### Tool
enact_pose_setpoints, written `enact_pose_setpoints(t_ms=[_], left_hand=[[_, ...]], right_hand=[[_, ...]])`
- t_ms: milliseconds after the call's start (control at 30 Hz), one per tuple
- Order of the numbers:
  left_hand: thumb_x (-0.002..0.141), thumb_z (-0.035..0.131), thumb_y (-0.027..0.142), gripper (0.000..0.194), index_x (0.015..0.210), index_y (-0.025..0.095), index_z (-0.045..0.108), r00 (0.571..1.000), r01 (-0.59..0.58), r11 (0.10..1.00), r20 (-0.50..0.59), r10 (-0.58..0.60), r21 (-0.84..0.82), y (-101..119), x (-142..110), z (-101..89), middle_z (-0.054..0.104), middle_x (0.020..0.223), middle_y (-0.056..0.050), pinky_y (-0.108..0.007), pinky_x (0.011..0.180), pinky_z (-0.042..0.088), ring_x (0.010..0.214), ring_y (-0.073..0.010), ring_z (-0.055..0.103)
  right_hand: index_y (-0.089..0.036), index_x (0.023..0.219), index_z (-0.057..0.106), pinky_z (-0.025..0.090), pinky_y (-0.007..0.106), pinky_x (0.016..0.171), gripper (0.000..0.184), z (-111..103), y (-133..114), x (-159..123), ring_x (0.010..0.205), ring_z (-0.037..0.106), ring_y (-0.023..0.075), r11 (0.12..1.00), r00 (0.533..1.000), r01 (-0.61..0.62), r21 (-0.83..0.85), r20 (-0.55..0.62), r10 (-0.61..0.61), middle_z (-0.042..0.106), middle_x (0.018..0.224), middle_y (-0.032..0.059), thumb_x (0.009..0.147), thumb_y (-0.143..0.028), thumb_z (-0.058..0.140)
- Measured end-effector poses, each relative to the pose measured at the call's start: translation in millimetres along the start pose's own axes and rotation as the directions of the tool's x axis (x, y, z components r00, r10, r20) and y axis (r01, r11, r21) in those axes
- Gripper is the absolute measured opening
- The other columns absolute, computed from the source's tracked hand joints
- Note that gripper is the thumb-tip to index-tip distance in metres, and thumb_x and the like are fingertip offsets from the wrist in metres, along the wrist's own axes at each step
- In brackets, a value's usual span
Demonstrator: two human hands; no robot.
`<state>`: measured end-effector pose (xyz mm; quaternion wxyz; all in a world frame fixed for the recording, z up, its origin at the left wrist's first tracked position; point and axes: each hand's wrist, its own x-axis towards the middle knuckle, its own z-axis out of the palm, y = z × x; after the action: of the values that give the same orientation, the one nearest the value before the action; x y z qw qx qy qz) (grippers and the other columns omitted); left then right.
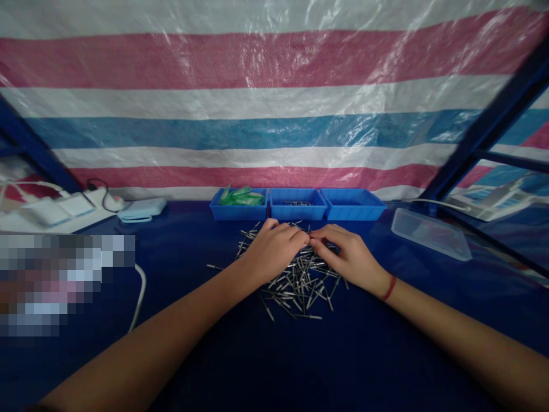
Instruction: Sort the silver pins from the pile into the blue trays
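Note:
A pile of several thin metal pins (pixel 300 286) lies on the dark blue table cover (pixel 326 355) in front of me. My left hand (pixel 274 249) rests on the far part of the pile with its fingers curled and pinched. My right hand (pixel 347 252) meets it fingertip to fingertip, also pinched, with a red string at the wrist. Whatever the fingers grip is too small to make out. Behind the hands stand three blue trays: the left tray (pixel 238 210) holds green pieces, the middle tray (pixel 298 210) a few pins, the right tray (pixel 352 210) looks bare.
A clear plastic lid (pixel 431 233) lies at the right. At the left are a pale blue device (pixel 141 209), white boxes and a white cable (pixel 139 297). A striped tarp hangs behind, with dark blue frame bars on both sides.

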<state>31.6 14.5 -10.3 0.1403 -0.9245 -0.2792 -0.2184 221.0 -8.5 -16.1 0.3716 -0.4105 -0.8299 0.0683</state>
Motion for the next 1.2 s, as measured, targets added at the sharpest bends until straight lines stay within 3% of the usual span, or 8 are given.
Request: enact_pose_setpoints(t_ms=[200,400,600,1200], left_hand=[[0.087,0.049,0.021,0.012,0.097,0.018,0.054,0.96,0.155,0.926,-0.17,-0.224,-0.345,12,1,8.3,0.064,0.088,-0.002,-0.029,0.071,0.044,0.08,-0.0137,0.06],[0.082,0.055,0.02,0.02,0.102,0.018,0.053,0.891,0.161,0.779,-0.25,-0.379,-0.606,18,3,11.8,0.064,0.089,-0.003,-0.026,0.07,0.05,0.078,-0.012,0.061],[0.084,0.054,0.022,0.006,0.085,0.017,0.055,0.896,0.181,0.785,-0.23,-0.38,-0.593,19,3,9.5,0.06,0.081,-0.001,-0.027,0.071,0.048,0.074,-0.0111,0.057],[0.085,0.051,0.019,0.008,0.091,0.017,0.055,0.896,0.124,0.791,-0.274,-0.348,-0.599,18,3,10.5,0.058,0.087,-0.003,-0.026,0.07,0.048,0.076,-0.0107,0.056]], right_hand=[[-0.019,0.081,0.064,0.045,0.031,0.069,0.021,-5,-5,1,0.072,0.057,0.0159,1.0,1.0,0.021,-0.001,0.009,-0.021,0.065,0.076,0.0042,0.087,-0.029,0.046],[-0.019,0.086,0.064,0.047,0.031,0.068,0.019,-2,-7,-1,0.074,0.058,0.0154,0.995,0.999,-0.041,0.094,0.014,0.04,0.065,0.08,0.0044,0.087,-0.028,0.046],[-0.019,0.086,0.064,0.048,0.03,0.072,0.019,2,-8,-2,0.075,0.059,0.0154,0.98,0.994,-0.102,0.173,-0.018,0.107,0.063,0.075,0.0028,0.086,-0.032,0.049],[-0.017,0.086,0.061,0.047,0.028,0.067,0.016,2,-9,-2,0.073,0.058,0.0143,0.968,0.992,-0.128,0.214,0.034,0.123,0.062,0.077,0.0029,0.085,-0.029,0.05]])
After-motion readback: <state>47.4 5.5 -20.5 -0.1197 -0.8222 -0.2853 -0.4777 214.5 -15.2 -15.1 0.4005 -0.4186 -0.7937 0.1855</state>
